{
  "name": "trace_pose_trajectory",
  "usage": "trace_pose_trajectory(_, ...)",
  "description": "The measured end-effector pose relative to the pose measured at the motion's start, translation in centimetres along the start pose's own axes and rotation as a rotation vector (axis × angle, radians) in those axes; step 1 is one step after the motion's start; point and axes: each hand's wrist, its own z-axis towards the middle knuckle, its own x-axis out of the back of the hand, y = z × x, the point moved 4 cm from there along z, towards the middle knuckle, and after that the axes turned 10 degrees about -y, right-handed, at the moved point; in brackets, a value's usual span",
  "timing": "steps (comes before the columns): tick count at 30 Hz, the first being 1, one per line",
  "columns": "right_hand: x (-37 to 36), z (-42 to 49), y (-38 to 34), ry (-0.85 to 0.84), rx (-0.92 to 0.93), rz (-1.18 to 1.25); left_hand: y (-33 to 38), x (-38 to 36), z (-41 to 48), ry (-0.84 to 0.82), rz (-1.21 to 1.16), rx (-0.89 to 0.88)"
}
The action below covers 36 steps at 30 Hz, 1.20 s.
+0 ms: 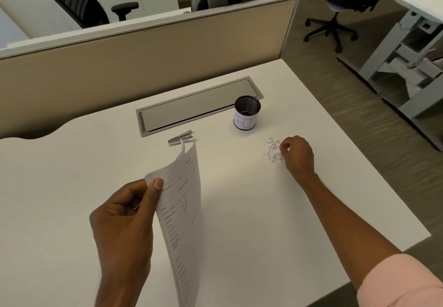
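My left hand (pixel 124 225) grips a printed paper form (pixel 182 211) by its near left edge, thumb on top, and holds it tilted up over the white desk (pixel 72 187). My right hand (pixel 298 154) reaches out to the right, its fingertips curled at a small heap of torn white paper bits (pixel 273 149); whether it pinches a bit I cannot tell. A metal staple remover (pixel 179 138) lies just beyond the form's far corner. A black mesh cup (pixel 247 112) with a white label stands farther back.
A grey cable-tray lid (pixel 191 108) is set into the desk behind the staple remover. A beige divider panel (pixel 143 60) runs along the back edge. The desk's right edge drops to carpet, with office chairs (pixel 340 7) and another desk (pixel 407 2) beyond.
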Motion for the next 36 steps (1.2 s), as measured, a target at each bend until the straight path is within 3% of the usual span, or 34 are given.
trace_pose_trajectory(11,1.0,-2.0,-0.6,0.047,0.069,0.088,1.1,1.2,-2.5,-0.017,0.107,-0.127)
trace_pose_trajectory(19,2.8,-7.1,-6.5,0.12,0.191,0.423,2.8,2.6,-3.6,0.005,0.26,-0.316)
trace_pose_trajectory(21,2.9,-8.5,-9.8,-0.029,0.187,0.626,3.6,3.0,-3.7,-0.001,0.307,-0.373)
trace_pose_trajectory(24,2.5,-11.0,-15.3,-0.427,0.205,0.98,4.8,3.5,-3.9,-0.014,0.339,-0.444)
trace_pose_trajectory(28,3.0,-14.7,-20.7,-0.813,0.322,1.229,6.4,4.2,-4.3,-0.006,0.265,-0.503)
trace_pose_trajectory(32,3.8,-16.5,-22.4,-0.942,0.206,1.394,7.0,6.0,-3.7,0.104,0.15,-0.484)
trace_pose_trajectory(36,4.2,-18.0,-22.7,-0.931,0.299,1.306,6.3,8.1,-2.6,0.205,0.068,-0.408)
